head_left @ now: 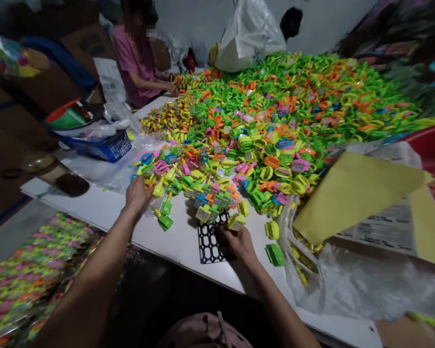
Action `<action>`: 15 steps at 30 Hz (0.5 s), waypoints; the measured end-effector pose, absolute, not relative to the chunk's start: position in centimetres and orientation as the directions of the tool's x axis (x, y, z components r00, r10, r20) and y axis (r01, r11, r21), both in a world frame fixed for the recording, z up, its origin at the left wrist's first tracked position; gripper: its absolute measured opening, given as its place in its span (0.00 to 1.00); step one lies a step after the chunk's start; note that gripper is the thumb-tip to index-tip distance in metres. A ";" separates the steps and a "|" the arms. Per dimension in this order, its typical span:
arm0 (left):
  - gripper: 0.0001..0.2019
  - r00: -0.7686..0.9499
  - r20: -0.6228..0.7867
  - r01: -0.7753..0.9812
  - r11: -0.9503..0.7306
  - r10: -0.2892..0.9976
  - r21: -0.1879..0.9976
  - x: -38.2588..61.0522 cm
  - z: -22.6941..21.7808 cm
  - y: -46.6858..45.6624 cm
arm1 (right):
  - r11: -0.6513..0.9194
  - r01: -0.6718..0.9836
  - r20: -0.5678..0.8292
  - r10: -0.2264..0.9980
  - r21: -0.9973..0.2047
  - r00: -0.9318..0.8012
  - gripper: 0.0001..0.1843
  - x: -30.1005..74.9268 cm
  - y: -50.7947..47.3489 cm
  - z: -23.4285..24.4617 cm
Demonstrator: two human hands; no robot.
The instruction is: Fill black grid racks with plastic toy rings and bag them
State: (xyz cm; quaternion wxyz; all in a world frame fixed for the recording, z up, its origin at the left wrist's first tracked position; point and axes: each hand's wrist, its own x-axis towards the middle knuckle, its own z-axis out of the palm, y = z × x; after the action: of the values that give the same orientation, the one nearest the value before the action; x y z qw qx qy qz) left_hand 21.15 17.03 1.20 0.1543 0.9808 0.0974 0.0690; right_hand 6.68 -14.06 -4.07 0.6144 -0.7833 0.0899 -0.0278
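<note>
Right hand (239, 244) is curled onto the edge of a black plastic grid (210, 239), can't tell if it's actually gripping. Left hand (137, 195) sits wide open, touching neon plastic pieces (217, 164) heaped across the white table (94, 212). Printed sheet (380, 227) at 3 o'clock, text too small to read. Another person (134, 63) sits at 11 o'clock.

Packing workshop (heaped plastic toys (261, 125))

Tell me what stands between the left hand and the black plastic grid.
Two green plastic pieces lie just right of the left hand, on the way to the black plastic grid; past them, nothing visible blocks it.
</note>
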 end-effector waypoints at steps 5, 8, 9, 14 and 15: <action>0.27 0.948 0.162 0.204 -0.911 0.275 0.357 20.8 4.2 17.0 | -0.267 -0.062 -0.025 -0.139 -0.962 0.990 0.17 8.2 -13.2 -5.0; 0.26 0.929 0.191 0.209 -0.874 0.317 0.439 20.7 5.9 17.6 | -0.455 0.012 0.053 -0.078 -0.890 0.996 0.14 8.5 -13.1 -5.9; 0.25 0.925 0.201 0.197 -0.859 0.322 0.473 20.6 6.3 17.8 | -0.501 0.052 0.093 -0.058 -0.864 0.994 0.14 8.6 -13.0 -6.2; 0.20 0.888 0.219 0.044 -0.551 0.403 0.833 19.7 7.1 15.6 | -0.646 0.161 0.213 -0.003 -0.746 0.977 0.13 9.0 -12.5 -6.7; 0.20 0.884 0.199 0.003 -0.429 0.424 0.903 19.2 7.2 14.3 | -0.656 0.168 0.217 0.006 -0.736 0.976 0.13 9.1 -12.4 -6.7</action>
State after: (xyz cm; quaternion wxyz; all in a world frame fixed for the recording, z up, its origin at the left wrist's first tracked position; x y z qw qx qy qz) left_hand 19.25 14.31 7.22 0.5181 0.8206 0.1299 0.2031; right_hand 9.15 -12.36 -6.70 0.4121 -0.9046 -0.0481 -0.0980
